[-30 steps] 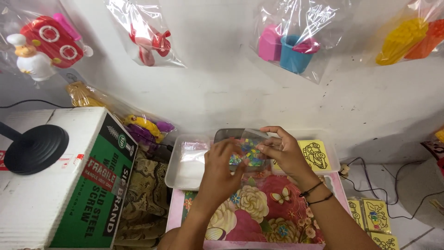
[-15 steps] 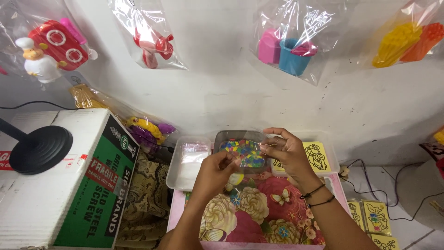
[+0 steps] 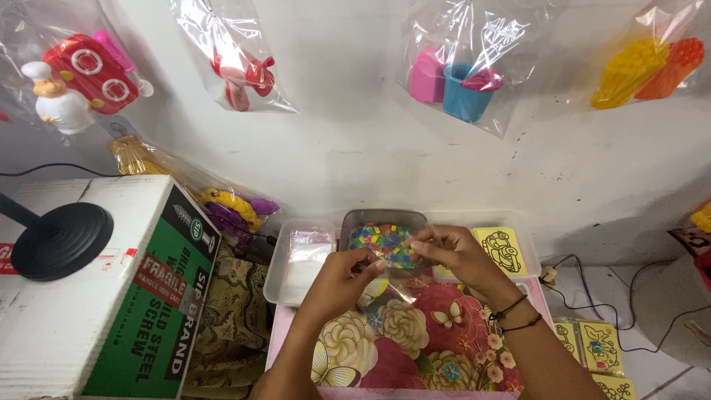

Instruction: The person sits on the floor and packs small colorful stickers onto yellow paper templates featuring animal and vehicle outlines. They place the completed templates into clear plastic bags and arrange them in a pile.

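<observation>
Over floral cloth (image 3: 415,348), hands (image 3: 404,267), crinkly clear bag (image 3: 389,285)

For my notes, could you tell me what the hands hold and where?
Both hands, left hand and right hand, pinch a small clear plastic bag by its top edge.

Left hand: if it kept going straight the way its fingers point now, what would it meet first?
The left hand points up and right, toward the small tray of coloured squares just past its fingertips. That tray would likely come first, though the right hand sits close beside it and depth is unclear.
</observation>
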